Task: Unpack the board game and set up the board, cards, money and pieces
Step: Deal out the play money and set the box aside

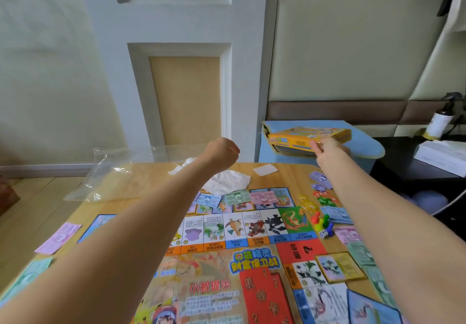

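My right hand (327,150) is stretched far forward past the table edge, fingers closed on the near side of the yellow game box (309,135), which sits tilted on a blue stool (363,144) beyond the wooden table (290,172). My left hand (222,153) hangs in the air above the far end of the table, clenched into a fist — I cannot tell whether anything is inside it. Under both forearms lies the game board (227,260), unfolded and flat. Just below the left fist there is crumpled white paper (227,181), and further left of it a clear plastic bag (113,172) hanging over the table edge. Between the two hands a small white card (265,169) rests on bare wood. Along the board's far edge lie money notes (237,197) in blue, green and pink; a pink note (59,238) lies alone to the left of my left arm. Beside my right forearm, on its left, stand coloured pawns (320,220) with a die (324,234) near them, and small plastic houses (325,198) lie a little further forward. A gold-framed card (340,267) rests on the board near my right elbow. To the right of the stool — on a dark side table — stands a white bottle (438,124).
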The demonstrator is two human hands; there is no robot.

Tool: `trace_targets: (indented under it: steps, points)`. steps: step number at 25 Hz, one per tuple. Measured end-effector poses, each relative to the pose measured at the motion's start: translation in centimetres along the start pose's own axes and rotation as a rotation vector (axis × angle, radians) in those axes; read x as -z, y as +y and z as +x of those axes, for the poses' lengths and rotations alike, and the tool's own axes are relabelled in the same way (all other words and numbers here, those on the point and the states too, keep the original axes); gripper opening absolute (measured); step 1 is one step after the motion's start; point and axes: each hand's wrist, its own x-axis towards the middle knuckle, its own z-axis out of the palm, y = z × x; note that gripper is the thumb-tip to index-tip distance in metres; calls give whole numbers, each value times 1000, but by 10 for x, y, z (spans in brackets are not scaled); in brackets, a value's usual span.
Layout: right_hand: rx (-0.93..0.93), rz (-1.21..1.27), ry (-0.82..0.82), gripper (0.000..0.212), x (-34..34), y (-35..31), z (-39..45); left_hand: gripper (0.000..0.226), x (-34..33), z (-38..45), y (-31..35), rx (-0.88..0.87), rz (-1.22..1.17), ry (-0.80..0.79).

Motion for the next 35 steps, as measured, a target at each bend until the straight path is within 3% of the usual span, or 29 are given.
trace_targets:
  steps: [1,3,6,9,12,16,21,25,31,33,35]
  points:
    - [29,-176,-27,32,-1,5,12,33,-5,6,-2,1,16,-6]
    - [51,-347,-41,20,-1,18,26,34,-16,17,-6,10,33,-18]
    - [179,-589,-74,36,-3,29,49,34,-23,22,-16,8,47,-14]
    - [151,-584,-227,37,-5,27,66,34,-22,20,-27,18,40,0]
    - [150,-736,-135,33,-5,19,63,33,-13,13,-34,41,22,39]
    - [479,-984,-454,33,-18,25,13,40,-6,-7,-41,29,146,-14]
    - [557,-1357,-752,37,-43,63,-9,54,4,-22,-55,68,214,-21]
    - [614,-1581,-648,36,-47,87,-1,56,7,-25,-68,48,321,-89]
    - [639,-1346,-555,24,-44,85,1,52,-12,-18,-81,48,345,-229]
    - [542,-1143,-438,33,-47,81,-4,50,-14,-17,-84,75,371,-269]
    - [368,-767,-360,42,-54,73,-10,45,-12,-18,-82,97,400,-273]
